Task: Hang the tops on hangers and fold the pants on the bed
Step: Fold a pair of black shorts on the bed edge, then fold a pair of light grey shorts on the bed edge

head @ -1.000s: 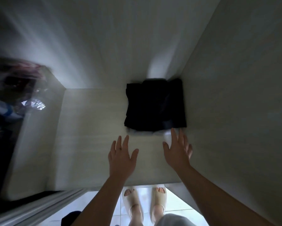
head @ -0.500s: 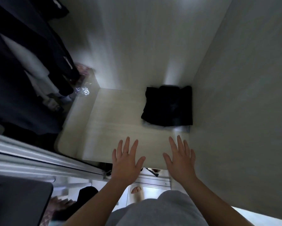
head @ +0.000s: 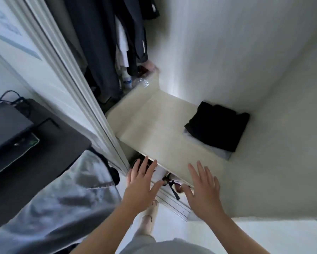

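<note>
Head view looks down into an open wardrobe, and we see both hands held out in front of the pale shelf (head: 163, 129). The left hand (head: 141, 187) is flat with its fingers spread, over the front edge of the shelf, and it holds nothing. The right hand (head: 203, 191) is also flat and spread, empty, near the right side wall. A black folded garment (head: 218, 128) lies on the shelf in the back right corner, close to the wall and well apart from both hands. We cannot tell if it is pants or a top. Under it lies a light grey folded piece (head: 216, 153), which shows at the front edge. To the left, dark hanging clothes (head: 99, 52) fill the next compartment. A grey cloth (head: 62, 198) lies at the lower left, beside a dark desk (head: 44, 153).
</note>
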Tool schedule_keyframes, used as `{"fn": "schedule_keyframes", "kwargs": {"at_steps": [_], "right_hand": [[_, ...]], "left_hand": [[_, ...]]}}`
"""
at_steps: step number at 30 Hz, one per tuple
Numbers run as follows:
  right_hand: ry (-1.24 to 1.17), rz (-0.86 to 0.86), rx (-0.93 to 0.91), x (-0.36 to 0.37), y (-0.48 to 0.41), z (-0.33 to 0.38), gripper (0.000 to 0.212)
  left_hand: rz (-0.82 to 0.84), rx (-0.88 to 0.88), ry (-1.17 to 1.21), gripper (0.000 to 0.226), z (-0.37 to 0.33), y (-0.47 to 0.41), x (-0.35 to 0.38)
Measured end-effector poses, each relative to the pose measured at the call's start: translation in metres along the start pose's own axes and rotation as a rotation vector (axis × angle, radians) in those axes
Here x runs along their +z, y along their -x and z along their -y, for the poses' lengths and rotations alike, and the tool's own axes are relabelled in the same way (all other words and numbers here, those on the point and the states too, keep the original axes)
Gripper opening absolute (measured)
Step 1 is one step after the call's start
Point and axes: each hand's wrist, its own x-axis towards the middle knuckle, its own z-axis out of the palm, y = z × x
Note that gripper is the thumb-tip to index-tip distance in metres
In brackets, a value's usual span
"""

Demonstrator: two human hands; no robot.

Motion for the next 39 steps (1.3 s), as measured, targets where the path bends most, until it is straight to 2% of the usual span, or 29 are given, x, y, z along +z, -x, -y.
{"fn": "schedule_keyframes", "kwargs": {"at_steps": [4,10,21,31,39], "right_hand": [[0.025,0.050,-0.153,0.007,0.026,0.008,0.065],[0.044,0.153,-0.379,0.023,0.060,0.044,0.066],[0.021,0.377,-0.837,0.084,0.153,0.156,0.068],[0.182,0.539,-1.295,0.158,0.334,0.272,0.069],[0.270,0.668,-1.571,0.230,0.518,0.312,0.068]], "left_hand": [[-0.013,-0.128,0.020,0.083,0.006,0.059,0.008],[-0.096,-0.380,0.051,0.071,0.030,0.150,0.012],[-0.317,-0.839,0.152,0.078,0.070,0.341,0.018],[-0.488,-1.299,0.171,0.073,0.080,0.582,0.054],[-0.543,-1.571,0.217,0.071,0.055,0.772,0.112]]}}
